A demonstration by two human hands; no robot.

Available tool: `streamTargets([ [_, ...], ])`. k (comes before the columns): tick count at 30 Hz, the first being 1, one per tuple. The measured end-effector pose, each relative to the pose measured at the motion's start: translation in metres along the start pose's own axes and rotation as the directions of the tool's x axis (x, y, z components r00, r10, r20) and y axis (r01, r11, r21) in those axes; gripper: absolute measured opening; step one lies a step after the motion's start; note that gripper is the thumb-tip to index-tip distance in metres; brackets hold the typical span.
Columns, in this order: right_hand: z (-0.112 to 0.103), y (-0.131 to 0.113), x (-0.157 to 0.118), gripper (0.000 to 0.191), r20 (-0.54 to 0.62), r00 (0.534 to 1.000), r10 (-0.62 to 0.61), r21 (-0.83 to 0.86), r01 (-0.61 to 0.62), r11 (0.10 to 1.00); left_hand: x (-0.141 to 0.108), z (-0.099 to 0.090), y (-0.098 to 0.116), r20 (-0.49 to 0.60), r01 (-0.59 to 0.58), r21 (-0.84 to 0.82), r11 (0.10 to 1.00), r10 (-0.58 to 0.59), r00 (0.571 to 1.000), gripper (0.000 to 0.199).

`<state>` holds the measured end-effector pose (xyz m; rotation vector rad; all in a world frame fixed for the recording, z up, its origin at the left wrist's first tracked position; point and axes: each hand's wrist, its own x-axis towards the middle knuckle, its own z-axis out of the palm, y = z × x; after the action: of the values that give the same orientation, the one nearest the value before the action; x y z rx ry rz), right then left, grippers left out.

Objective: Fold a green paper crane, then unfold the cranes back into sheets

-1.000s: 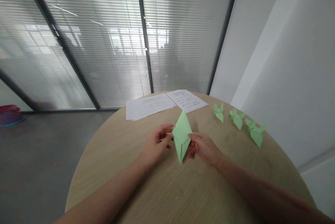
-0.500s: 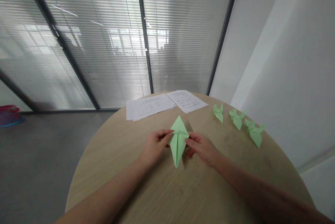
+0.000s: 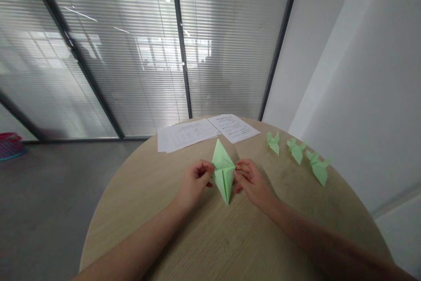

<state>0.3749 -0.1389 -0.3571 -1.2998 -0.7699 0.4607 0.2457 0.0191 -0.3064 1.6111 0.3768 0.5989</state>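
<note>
A light green folded origami paper [image 3: 224,176], shaped like a long diamond, is held up over the middle of the round table. Its upper point leans away from me and a slit runs down its lower half. My left hand [image 3: 196,181] pinches its left corner between thumb and fingers. On the other side, my right hand [image 3: 250,182] has thumb and fingers at the right corner, pinching it. The backs of the fingers partly hide behind the paper.
Three green origami figures, the left one [image 3: 273,143], the middle one [image 3: 296,151] and the right one [image 3: 319,168], stand along the table's right side. Printed sheets [image 3: 190,134] lie at the far edge of the wooden table [image 3: 197,246]. A pink and blue basket [image 3: 11,146] sits on the floor.
The folded paper has tilted, its lower point swinging a little to the right and its upper point to the left. Both hands keep to its side corners, with the right fingers slightly shifted.
</note>
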Motion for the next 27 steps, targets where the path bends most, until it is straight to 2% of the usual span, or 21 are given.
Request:
streamTargets([
  [2, -0.0012, 0.0005, -0.0036, 0.036, 0.047, 0.998, -0.036, -0.066, 0.039, 0.997, 0.0004, -0.0011, -0.0014, 0.027, 0.01, 0.036, 0.999, -0.011, 1.0, 0.025],
  [5, -0.0007, -0.0018, -0.0087, 0.034, 0.127, 0.992, -0.018, -0.15, 0.037, 0.988, 0.0003, -0.0022, -0.0035, 0.05, 0.026, 0.057, 0.998, -0.029, 0.998, 0.032],
  [9, 0.0026, -0.007, -0.0094, 0.035, 0.124, 0.992, 0.026, -0.202, -0.001, 0.979, -0.0005, -0.0032, -0.0047, 0.104, 0.033, 0.076, 0.997, -0.041, 0.994, 0.045],
  [16, 0.0072, -0.0068, -0.0047, 0.037, 0.06, 0.996, 0.068, -0.166, -0.057, 0.985, -0.0027, -0.0031, -0.004, 0.132, -0.015, 0.165, 0.986, -0.007, 0.991, 0.049],
  [27, 0.0021, -0.0032, -0.0014, 0.046, 0.091, 0.993, 0.072, -0.03, -0.07, 0.997, 0.0016, -0.0097, -0.0096, 0.27, 0.043, 0.028, 0.999, -0.049, 0.962, 0.073],
])
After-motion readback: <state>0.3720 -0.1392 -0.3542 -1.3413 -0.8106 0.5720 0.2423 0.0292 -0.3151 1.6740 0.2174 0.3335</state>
